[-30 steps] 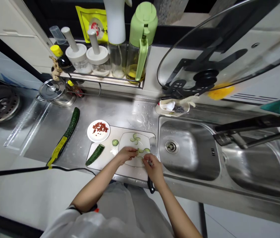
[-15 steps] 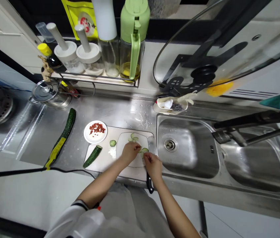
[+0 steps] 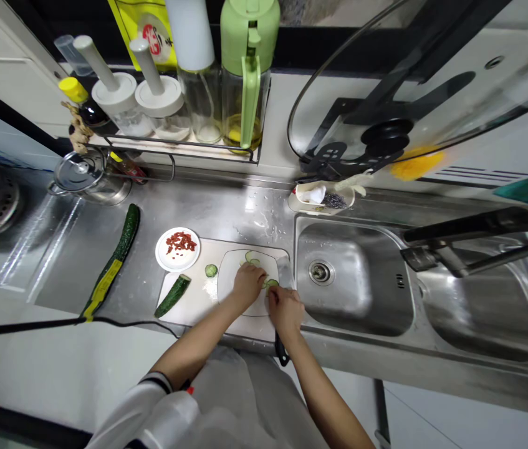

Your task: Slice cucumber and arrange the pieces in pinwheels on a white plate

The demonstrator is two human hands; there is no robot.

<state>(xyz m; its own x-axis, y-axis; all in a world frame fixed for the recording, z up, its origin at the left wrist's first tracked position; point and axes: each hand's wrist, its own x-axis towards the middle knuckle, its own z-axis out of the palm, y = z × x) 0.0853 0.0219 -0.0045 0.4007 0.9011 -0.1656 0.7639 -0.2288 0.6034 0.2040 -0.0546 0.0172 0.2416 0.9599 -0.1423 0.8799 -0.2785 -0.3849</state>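
A square pale plate (image 3: 232, 280) lies on the cutting board (image 3: 189, 310), with thin cucumber slices (image 3: 252, 257) near its far edge and more at its right side. My left hand (image 3: 248, 284) is over the plate, fingers pinched together at the right-side slices (image 3: 270, 283). Just right of it, my right hand (image 3: 287, 310) is closed at the same slices; what its fingertips hold is too small to make out. Left of the plate sit a small cucumber end (image 3: 211, 270) and a cut cucumber piece (image 3: 172, 296). A knife (image 3: 282, 351) lies partly under my right hand.
Behind the board's left corner is a white dish (image 3: 178, 249) of red bits. A whole cucumber (image 3: 123, 246) with yellow tape lies farther left. The sink (image 3: 352, 274) is on the right, under a black faucet (image 3: 469, 234). Jars and bottles fill a rack (image 3: 184, 144).
My right hand has shifted slightly left, nearer my left hand, and its fingers have curled more over the slices. The camera view has shifted a little.
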